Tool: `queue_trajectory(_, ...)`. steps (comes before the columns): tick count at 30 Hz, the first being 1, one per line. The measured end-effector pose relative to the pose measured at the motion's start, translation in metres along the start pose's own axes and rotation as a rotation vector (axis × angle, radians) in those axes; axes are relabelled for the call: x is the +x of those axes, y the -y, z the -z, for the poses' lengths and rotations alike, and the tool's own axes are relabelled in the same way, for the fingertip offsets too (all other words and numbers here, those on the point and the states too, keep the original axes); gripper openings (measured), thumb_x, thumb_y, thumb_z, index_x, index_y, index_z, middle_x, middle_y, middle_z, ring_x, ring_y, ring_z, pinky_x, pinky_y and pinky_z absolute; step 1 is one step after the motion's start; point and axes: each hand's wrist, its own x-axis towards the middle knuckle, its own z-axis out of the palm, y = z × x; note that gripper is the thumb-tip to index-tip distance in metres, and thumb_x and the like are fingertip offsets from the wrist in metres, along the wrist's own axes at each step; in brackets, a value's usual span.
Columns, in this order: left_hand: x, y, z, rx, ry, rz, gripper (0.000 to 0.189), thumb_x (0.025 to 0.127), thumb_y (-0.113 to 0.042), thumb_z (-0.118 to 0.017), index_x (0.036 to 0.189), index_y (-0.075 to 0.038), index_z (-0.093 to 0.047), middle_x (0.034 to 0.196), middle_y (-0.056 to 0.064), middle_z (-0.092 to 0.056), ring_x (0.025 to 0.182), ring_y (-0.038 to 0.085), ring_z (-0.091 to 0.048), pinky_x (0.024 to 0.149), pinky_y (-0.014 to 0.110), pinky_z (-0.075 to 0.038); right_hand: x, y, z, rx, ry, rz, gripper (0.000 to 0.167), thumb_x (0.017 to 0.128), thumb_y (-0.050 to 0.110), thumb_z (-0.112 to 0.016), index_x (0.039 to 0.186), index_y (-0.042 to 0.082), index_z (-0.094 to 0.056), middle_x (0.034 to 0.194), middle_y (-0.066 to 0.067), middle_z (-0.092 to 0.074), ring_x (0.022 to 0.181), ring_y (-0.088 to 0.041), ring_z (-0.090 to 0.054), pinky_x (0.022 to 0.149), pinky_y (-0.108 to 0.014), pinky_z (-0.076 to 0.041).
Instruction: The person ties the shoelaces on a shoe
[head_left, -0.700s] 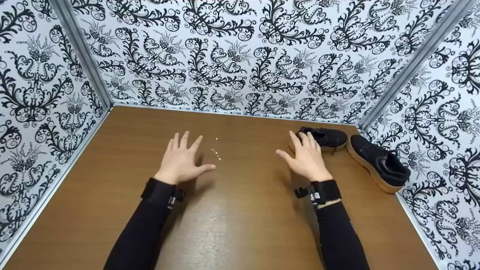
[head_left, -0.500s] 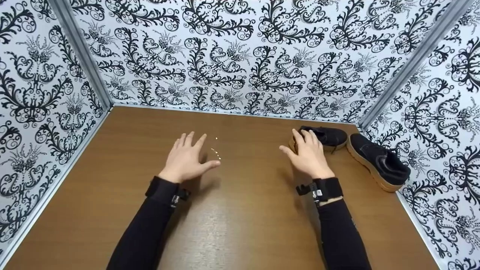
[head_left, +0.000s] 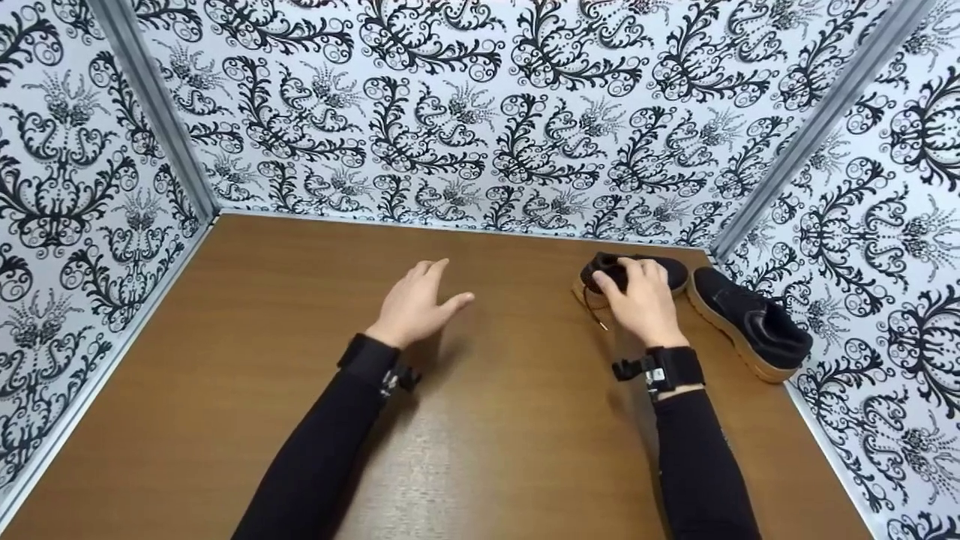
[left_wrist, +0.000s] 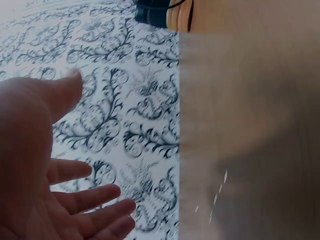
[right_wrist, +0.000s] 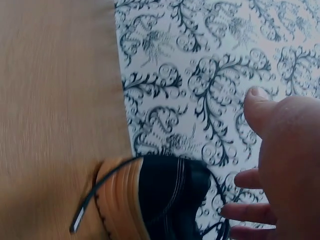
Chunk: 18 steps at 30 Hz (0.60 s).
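Observation:
A black shoe (head_left: 596, 268) with a tan sole lies at the back right of the table, on its base. My right hand (head_left: 646, 300) is over its near side, fingers relaxed and gripping nothing. In the right wrist view the fingers (right_wrist: 250, 212) are close to the shoe's (right_wrist: 162, 195) opening; whether they touch it I cannot tell. One dark lace hangs down the heel with a pale tip. Further right stands the matching shoe (head_left: 750, 322), angled along the side wall. My left hand (head_left: 412, 306) hovers above the middle of the table, holding nothing, thumb apart.
The brown wooden table (head_left: 480, 465) is bounded by patterned panels (head_left: 420, 112) at the back and both sides, with metal posts (head_left: 154, 112) in the corners. Small bright specks (left_wrist: 216, 195) show on the tabletop in the left wrist view.
My left hand has moved right, across the bright specks. The right hand has shifted slightly right, further over the nearer shoe, and its lace now shows. Both shoes lie where they were.

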Motion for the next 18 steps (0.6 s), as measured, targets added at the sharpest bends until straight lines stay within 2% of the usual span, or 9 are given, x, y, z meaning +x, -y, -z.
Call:
queue_trajectory(5,0.017,-0.013,-0.011,-0.059,0.01,0.008,0.091,0.106,-0.062,-0.068,0.166,0.002,-0.044,0.164,0.028,-0.05,0.151,0.043,-0.05,0.126,0.056,-0.041,0.007,-0.012,0.003,0.015,-0.04,-0.035,0.079,0.112,0.063,-0.056,0.151,-0.006,-0.058,0.143,-0.033,-0.051,0.145,-0.052,-0.038,0.118,-0.068,-0.037)
queue_trajectory(11,0.038,-0.019,-0.027,-0.169,0.05,0.04,0.086,0.106,-0.064,-0.066,0.165,-0.003,-0.048,0.167,0.021,-0.051,0.158,0.041,-0.043,0.129,0.059,-0.035,0.016,-0.026,0.005,0.005,-0.104,-0.066,0.072,0.111,0.056,-0.062,0.139,-0.011,-0.059,0.134,-0.034,-0.054,0.13,-0.053,-0.045,0.112,-0.066,-0.039)
queue_trajectory(13,0.045,-0.019,-0.034,-0.22,0.058,0.046,0.087,0.105,-0.067,-0.066,0.163,-0.003,-0.051,0.16,0.021,-0.056,0.151,0.039,-0.051,0.126,0.058,-0.04,0.018,-0.03,0.006,0.013,-0.115,-0.102,0.072,0.111,0.056,-0.062,0.138,-0.011,-0.058,0.134,-0.034,-0.055,0.129,-0.054,-0.048,0.111,-0.065,-0.04)
queue_trajectory(14,0.055,-0.007,-0.049,-0.258,0.049,0.032,0.088,0.104,-0.07,-0.066,0.162,-0.005,-0.052,0.154,0.019,-0.061,0.145,0.036,-0.057,0.122,0.053,-0.045,0.02,-0.032,0.007,0.02,-0.117,-0.122,0.073,0.111,0.056,-0.061,0.138,-0.012,-0.058,0.134,-0.035,-0.056,0.128,-0.054,-0.049,0.111,-0.066,-0.04)
queue_trajectory(18,0.063,-0.013,-0.057,-0.393,0.065,0.048,0.091,0.103,-0.072,-0.066,0.158,-0.002,-0.054,0.142,0.02,-0.065,0.13,0.035,-0.064,0.114,0.049,-0.052,0.025,-0.04,0.01,0.066,-0.11,-0.232,0.078,0.11,0.062,-0.058,0.136,-0.011,-0.058,0.135,-0.035,-0.058,0.128,-0.055,-0.055,0.111,-0.066,-0.044)
